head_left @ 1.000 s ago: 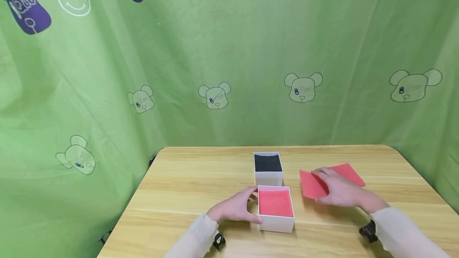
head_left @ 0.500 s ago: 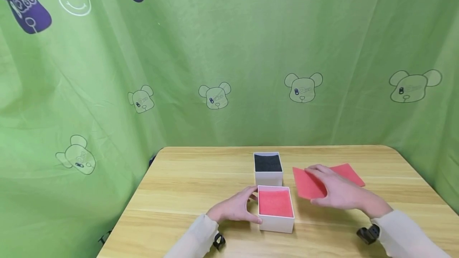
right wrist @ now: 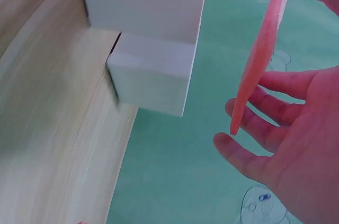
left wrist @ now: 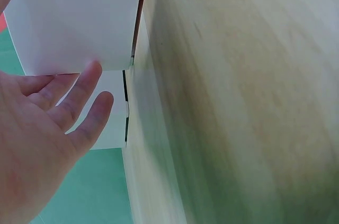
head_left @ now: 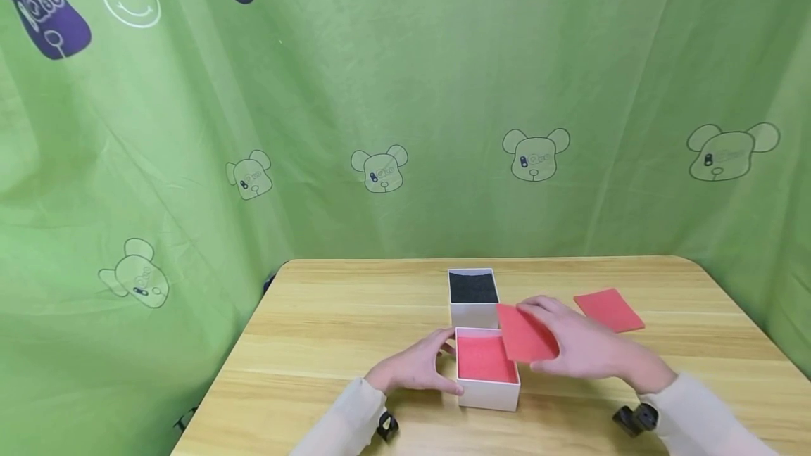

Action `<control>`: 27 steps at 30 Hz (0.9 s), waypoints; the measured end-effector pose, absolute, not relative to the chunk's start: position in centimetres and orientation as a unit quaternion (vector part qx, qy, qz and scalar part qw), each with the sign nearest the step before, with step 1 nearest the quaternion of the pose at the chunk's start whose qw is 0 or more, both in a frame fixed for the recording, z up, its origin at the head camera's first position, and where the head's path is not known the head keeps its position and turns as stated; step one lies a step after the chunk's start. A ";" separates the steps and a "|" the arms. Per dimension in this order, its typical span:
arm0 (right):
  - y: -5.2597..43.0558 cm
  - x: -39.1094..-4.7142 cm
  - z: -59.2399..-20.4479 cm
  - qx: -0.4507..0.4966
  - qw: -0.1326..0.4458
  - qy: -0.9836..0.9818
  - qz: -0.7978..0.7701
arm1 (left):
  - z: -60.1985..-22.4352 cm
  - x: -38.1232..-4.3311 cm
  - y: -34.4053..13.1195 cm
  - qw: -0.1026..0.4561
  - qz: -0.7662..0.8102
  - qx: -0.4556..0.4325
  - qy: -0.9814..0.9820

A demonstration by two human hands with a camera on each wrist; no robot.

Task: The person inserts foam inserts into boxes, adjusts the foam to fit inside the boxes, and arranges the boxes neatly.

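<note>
A square white open-topped box (head_left: 488, 395) stands near the table's middle, with a flat red piece (head_left: 480, 359) inside. My left hand (head_left: 415, 364) holds this box at its left side, thumb at the front corner and fingers at the back; the left wrist view shows fingertips against the white wall (left wrist: 74, 20). My right hand (head_left: 586, 343) holds a thin, soft red square sheet (head_left: 524, 336) by its edges, thumb on one side and fingers on the other. The sheet (right wrist: 255, 62) is tilted and slightly bowed, overlapping the box's right rim in the head view.
Directly behind the first box stands a second white box (head_left: 475, 315) holding a black piece (head_left: 473, 288). Another red square sheet (head_left: 610, 310) lies flat on the wooden table (head_left: 355, 294) at the right. A green patterned curtain (head_left: 443, 217) hangs around the table's far side.
My right hand has carried the red sheet leftward to the box's right rim, uncovering the second red sheet on the table. My left hand and both boxes have stayed put.
</note>
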State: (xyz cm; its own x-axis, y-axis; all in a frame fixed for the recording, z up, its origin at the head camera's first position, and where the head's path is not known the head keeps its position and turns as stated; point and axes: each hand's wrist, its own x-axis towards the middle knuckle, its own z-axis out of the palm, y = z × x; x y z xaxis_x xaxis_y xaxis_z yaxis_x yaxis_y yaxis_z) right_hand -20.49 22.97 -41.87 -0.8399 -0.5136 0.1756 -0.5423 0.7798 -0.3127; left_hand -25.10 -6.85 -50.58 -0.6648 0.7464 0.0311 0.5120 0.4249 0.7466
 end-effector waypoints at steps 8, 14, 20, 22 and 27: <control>21.1 -20.3 -42.4 0.295 0.031 -0.940 0.167 | -50.5 -25.1 -6.8 0.152 0.373 0.377 0.834; 20.0 -20.2 -42.5 0.321 0.039 -0.933 0.155 | -50.4 -25.0 -6.8 0.150 0.370 0.376 0.836; 19.0 -20.3 -42.7 0.334 0.039 -0.930 0.146 | -50.2 -24.9 -6.8 0.153 0.378 0.378 0.831; 18.7 -20.3 -42.9 0.336 0.044 -0.931 0.138 | -50.2 -24.9 -6.8 0.154 0.380 0.378 0.830; 18.1 -20.4 -43.5 0.340 0.057 -0.931 0.119 | -50.4 -24.9 -6.8 0.158 0.384 0.374 0.829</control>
